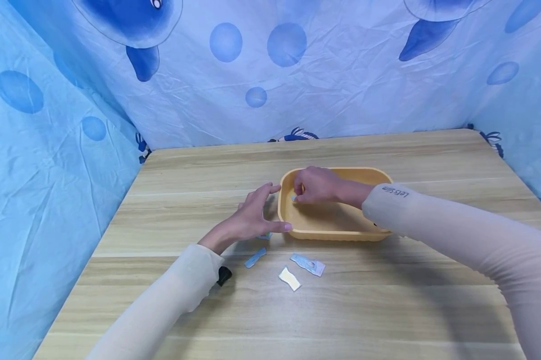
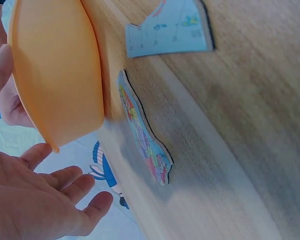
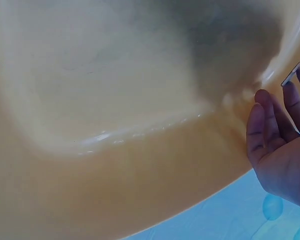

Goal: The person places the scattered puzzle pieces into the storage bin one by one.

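An orange plastic basin [image 1: 338, 235] stands on the wooden table. Inside it, my right hand [image 1: 316, 185] pinches a small flat puzzle piece [image 3: 290, 74] between thumb and fingertip, near the left end. My left hand [image 1: 252, 215] is spread at the basin's left side, its fingertips at the rim and its thumb by the near corner. Under that hand lies a printed puzzle piece [image 2: 145, 137], partly hidden in the head view. Closer to me lie a narrow blue piece [image 1: 255, 257], a longer blue piece [image 1: 308, 264] and a pale piece [image 1: 290, 279].
A black object [image 1: 224, 275] shows beside the left sleeve. The wooden table [image 1: 198, 180] reaches back to a blue cloth sheet [image 1: 261, 65] with sea pictures, which also hangs along both sides.
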A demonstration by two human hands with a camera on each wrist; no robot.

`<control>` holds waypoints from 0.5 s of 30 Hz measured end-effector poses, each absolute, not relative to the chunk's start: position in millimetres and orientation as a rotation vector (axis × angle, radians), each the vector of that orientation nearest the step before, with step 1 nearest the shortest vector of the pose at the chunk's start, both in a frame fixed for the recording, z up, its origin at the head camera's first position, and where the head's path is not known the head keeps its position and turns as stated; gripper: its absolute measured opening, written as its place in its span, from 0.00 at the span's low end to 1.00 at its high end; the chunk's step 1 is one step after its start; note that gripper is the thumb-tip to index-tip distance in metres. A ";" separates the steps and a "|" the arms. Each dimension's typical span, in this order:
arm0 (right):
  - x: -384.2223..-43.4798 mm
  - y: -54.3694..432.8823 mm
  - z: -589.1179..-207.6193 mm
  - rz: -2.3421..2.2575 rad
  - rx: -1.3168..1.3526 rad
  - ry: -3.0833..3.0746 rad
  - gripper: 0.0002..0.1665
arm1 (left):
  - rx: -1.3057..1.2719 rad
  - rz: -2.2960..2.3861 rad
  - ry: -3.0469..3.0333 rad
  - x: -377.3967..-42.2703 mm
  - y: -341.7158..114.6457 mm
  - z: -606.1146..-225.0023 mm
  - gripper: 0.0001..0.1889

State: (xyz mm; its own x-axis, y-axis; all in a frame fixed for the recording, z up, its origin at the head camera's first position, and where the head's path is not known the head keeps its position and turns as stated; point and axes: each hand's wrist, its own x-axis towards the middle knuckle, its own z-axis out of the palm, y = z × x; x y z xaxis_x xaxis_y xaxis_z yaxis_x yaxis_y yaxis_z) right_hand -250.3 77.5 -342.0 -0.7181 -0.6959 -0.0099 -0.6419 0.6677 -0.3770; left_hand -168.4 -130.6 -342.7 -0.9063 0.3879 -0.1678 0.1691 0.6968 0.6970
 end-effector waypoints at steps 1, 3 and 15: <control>-250.3 77.1 -342.4 -0.524 -1.106 2.728 0.08 | 0.437 1.028 2.604 -168.3 -130.7 -343.0 0.50; -250.3 76.1 -343.0 -0.516 -1.110 2.729 0.08 | 0.430 1.026 2.604 -168.0 -130.7 -343.3 0.50; -248.8 72.7 -347.6 -0.410 -1.164 2.748 0.09 | 0.422 1.019 2.606 -167.9 -130.2 -341.9 0.50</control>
